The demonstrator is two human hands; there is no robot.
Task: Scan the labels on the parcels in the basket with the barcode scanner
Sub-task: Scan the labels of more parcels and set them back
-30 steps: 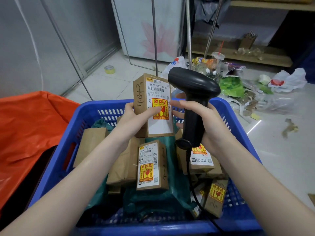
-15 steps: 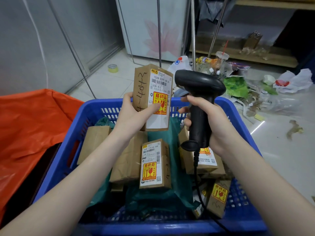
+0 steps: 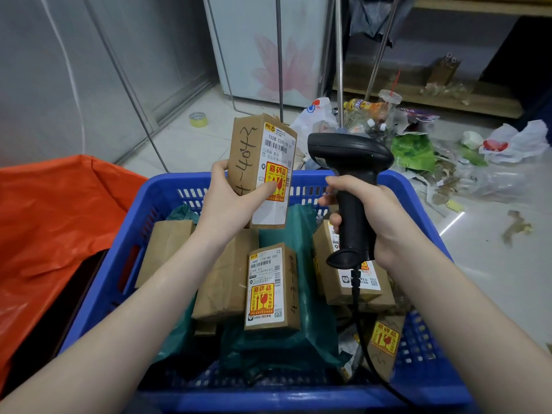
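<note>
My left hand (image 3: 227, 204) holds a brown cardboard parcel (image 3: 263, 168) upright above the blue basket (image 3: 107, 282), its white label with barcode and yellow-red fragile sticker facing me. My right hand (image 3: 373, 216) grips the handle of the black barcode scanner (image 3: 352, 180), whose head sits just right of the parcel's label, pointing left. Its black cable hangs down into the basket. Several more labelled brown parcels lie in the basket, among them one in the middle (image 3: 273, 289) and one at the right (image 3: 349, 273), on a green bag (image 3: 298, 339).
An orange plastic sheet (image 3: 50, 228) lies left of the basket. Behind it on the tiled floor are litter, plastic bags and bottles (image 3: 418, 138), a tape roll (image 3: 198, 119), metal poles (image 3: 339, 61) and a white cabinet (image 3: 265, 46).
My left hand has lifted the parcel higher and tilted it slightly right. The scanner has shifted a little right and lower relative to it, still beside the label.
</note>
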